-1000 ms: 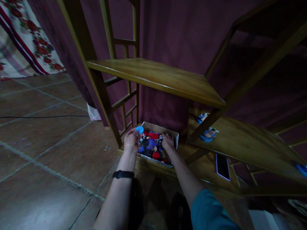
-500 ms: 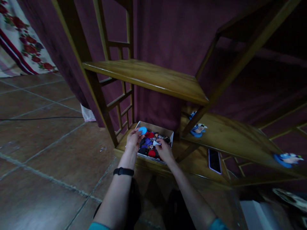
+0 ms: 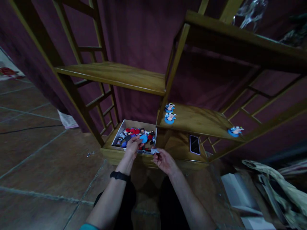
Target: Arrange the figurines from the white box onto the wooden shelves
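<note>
Between the fingers and thumb of my left hand (image 3: 132,146) is a round blue disc (image 3: 144,138), held over an open box (image 3: 141,124). The box is full of small colourful figurines (image 3: 131,131), some with red, purple or black parts. My right hand (image 3: 165,160) is just outside the box's front right corner, pinching a small whitish piece (image 3: 154,151) whose exact kind I cannot make out. The disc and the whitish piece are apart. The box stands on the lowest board (image 3: 107,142) of a wooden shelf unit.
Figurines on blue bases (image 3: 169,118) stand on the shelf (image 3: 196,118) to the right, with another (image 3: 235,131) near its right end. A phone (image 3: 194,144) lies below them. An upper board (image 3: 115,73) overhangs the box. White boxes (image 3: 240,191) lie on the floor at right.
My view has swung to the right. My right hand has drawn back from over the box to its front right corner with the whitish piece. My left hand still holds the disc, now lower.
</note>
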The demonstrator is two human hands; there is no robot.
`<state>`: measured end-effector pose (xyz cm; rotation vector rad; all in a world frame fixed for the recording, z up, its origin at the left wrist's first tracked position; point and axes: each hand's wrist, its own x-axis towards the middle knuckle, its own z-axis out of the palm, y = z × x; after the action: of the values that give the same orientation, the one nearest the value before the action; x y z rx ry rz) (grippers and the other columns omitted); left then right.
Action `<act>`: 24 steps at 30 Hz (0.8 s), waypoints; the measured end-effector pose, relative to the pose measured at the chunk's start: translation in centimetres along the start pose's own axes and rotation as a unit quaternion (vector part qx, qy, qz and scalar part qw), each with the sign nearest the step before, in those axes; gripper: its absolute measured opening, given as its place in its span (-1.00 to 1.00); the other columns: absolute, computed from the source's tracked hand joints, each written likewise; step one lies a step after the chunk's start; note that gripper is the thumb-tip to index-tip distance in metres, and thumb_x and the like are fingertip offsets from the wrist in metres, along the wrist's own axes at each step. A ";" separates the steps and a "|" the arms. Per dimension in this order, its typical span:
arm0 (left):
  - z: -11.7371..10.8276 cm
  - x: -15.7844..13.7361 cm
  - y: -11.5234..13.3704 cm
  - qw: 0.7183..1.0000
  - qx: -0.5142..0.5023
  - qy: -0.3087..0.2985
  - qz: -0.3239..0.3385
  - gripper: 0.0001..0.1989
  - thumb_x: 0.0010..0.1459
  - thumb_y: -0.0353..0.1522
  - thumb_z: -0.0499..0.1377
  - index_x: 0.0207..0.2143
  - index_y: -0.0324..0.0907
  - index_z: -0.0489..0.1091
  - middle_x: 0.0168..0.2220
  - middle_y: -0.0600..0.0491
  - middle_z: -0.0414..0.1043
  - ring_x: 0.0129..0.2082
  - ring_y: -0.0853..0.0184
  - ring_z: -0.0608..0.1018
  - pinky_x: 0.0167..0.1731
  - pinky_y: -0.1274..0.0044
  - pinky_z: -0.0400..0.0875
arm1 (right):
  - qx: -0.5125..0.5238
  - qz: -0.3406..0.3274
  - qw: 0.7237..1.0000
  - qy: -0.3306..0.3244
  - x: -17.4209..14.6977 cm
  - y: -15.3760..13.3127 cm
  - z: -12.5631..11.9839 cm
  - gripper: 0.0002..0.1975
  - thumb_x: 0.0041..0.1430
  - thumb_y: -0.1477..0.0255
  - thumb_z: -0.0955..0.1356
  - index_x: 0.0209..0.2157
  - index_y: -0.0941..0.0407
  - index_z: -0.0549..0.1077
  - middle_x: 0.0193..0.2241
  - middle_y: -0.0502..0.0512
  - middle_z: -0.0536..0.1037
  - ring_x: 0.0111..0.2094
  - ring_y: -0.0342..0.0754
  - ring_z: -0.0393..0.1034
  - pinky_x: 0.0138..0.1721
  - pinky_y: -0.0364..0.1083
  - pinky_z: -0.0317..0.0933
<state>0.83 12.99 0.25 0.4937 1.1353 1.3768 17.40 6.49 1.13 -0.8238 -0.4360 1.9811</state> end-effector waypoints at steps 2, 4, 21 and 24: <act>0.1 -1.4 -0.6 1.000 0.009 -0.014 -0.013 -0.81 -0.25 -0.58 0.26 -0.47 -0.29 0.39 -0.52 0.03 0.45 -0.56 0.43 0.48 -0.56 0.62 0.41 | 0.034 0.001 0.999 -0.007 -0.6 -0.2 -0.3 -0.80 0.06 0.38 0.31 -0.31 0.20 0.44 -0.56 -0.02 0.38 -0.61 -0.27 0.21 -0.55 -0.26 0.23; 0.4 -2.8 -1.0 0.999 0.010 -0.028 -0.028 -0.81 -0.24 -0.58 0.26 -0.47 -0.30 0.40 -0.51 0.02 0.45 -0.56 0.42 0.49 -0.56 0.62 0.41 | 0.050 -0.006 0.999 -0.004 -0.8 -0.1 -0.5 -0.82 0.06 0.39 0.30 -0.34 0.22 0.44 -0.55 -0.02 0.39 -0.60 -0.28 0.23 -0.48 -0.26 0.28; -0.9 -6.5 -3.9 0.998 -0.017 -0.044 -0.052 -0.85 -0.12 -0.54 0.24 -0.40 -0.29 0.41 -0.48 -0.01 0.48 -0.51 0.41 0.51 -0.43 0.55 0.47 | -0.124 -0.216 0.965 0.086 0.6 2.0 -0.6 -0.73 -0.19 0.32 0.46 -0.41 0.16 0.47 -0.53 -0.04 0.43 -0.52 -0.24 0.29 -0.41 -0.19 0.30; -0.9 -6.6 -4.7 0.997 -0.024 -0.038 -0.057 -0.85 -0.11 -0.55 0.22 -0.39 -0.29 0.41 -0.48 -0.01 0.48 -0.51 0.41 0.52 -0.42 0.55 0.47 | -0.177 -0.231 0.950 0.110 1.1 2.3 -0.8 -0.71 -0.18 0.28 0.44 -0.40 0.14 0.43 -0.56 -0.07 0.41 -0.56 -0.23 0.29 -0.46 -0.18 0.30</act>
<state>3.63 5.67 -1.85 0.4363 1.0505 1.2744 16.15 6.25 -1.20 -1.0428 -0.7893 1.3783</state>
